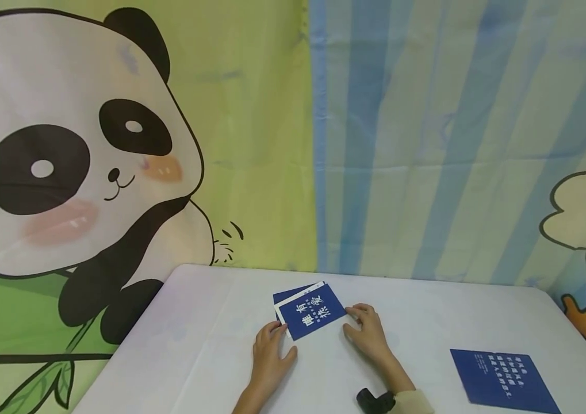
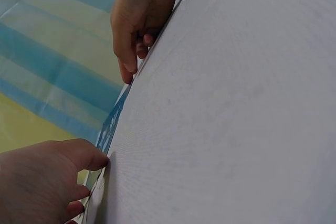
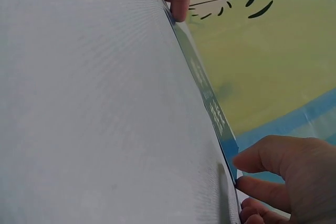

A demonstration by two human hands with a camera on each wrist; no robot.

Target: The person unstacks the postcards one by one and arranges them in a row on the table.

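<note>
A blue card [image 1: 318, 313] with white printed characters and a white strip along its left edge lies on the white table. Another blue card [image 1: 284, 296] shows partly from under it, at the upper left. At the lower left corner, my left hand [image 1: 270, 351] touches the cards with its fingertips, its thumb spread away over the table. My right hand [image 1: 369, 333] has its fingertips at the right corner of the upper card, with the thumb apart from it. In both wrist views the cards appear nearly edge-on between the two hands.
A larger blue sheet [image 1: 502, 379] with white writing lies at the table's front right. Behind the white table [image 1: 210, 345] hangs a printed cloth [image 1: 261, 144] with a panda and blue stripes. A black device [image 1: 375, 401] sits by the right sleeve [image 1: 413, 402].
</note>
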